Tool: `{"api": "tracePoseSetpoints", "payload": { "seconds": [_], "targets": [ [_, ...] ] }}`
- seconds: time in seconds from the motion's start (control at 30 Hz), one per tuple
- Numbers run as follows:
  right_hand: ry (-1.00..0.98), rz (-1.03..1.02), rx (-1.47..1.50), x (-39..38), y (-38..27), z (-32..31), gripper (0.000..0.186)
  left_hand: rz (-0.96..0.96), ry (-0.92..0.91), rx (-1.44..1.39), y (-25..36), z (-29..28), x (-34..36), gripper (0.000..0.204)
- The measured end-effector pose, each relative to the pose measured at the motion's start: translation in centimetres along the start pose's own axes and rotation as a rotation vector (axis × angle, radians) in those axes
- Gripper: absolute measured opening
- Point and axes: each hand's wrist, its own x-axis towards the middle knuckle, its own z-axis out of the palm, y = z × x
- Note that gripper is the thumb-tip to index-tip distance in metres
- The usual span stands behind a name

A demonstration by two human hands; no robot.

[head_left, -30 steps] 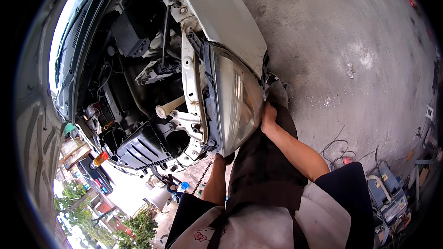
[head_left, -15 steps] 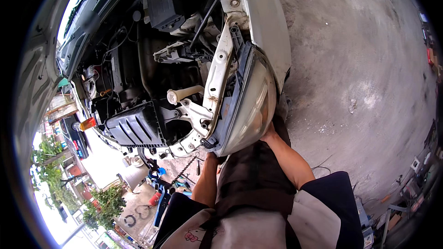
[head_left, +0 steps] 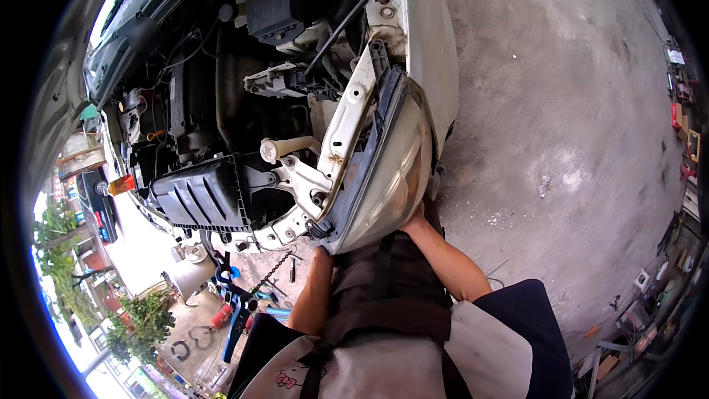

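Observation:
A large headlight (head_left: 385, 177) with a clear, hazy lens and dark housing sits at the front corner of a pale car, beside the white metal support (head_left: 347, 124). My left hand (head_left: 322, 254) reaches under the lower corner of the headlight, near a dark connector-like part (head_left: 320, 230). At the outer lower edge of the lens is my right hand (head_left: 415, 219), against or just beneath it. The headlight hides the fingers of both hands, so their grip does not show. My dark apron (head_left: 369, 277) lies between my forearms.
The engine bay holds a black ribbed box (head_left: 199, 193), a cream filler neck (head_left: 284, 149) and a black battery-like box (head_left: 273, 1). A blue tool with a chain (head_left: 238, 299) stands lower left, beside a plant (head_left: 140, 329). Concrete floor (head_left: 532, 118) stretches right, with clutter along its far edge.
The view has shifted and turned slightly, so the car's front and my arms appear farther left. Both hands stay at the headlight's lower edges, and the headlight shows no clear movement against the car.

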Motion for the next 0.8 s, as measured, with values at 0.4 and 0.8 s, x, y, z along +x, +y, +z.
{"api": "tracePoseSetpoints", "payload": {
  "seconds": [0.4, 0.8],
  "targets": [
    [-0.053, -0.163, -0.274, -1.1, 1.3, 3.6, 0.056, -0.008, -0.234, 0.049, -0.4, -6.7, 4.4, 0.057],
    [0.079, 0.09, -0.512, -1.6, -0.6, 2.8, 0.062, 0.24, -0.156, -0.056, -2.7, -3.8, -3.9, 0.072]
  ]
}}
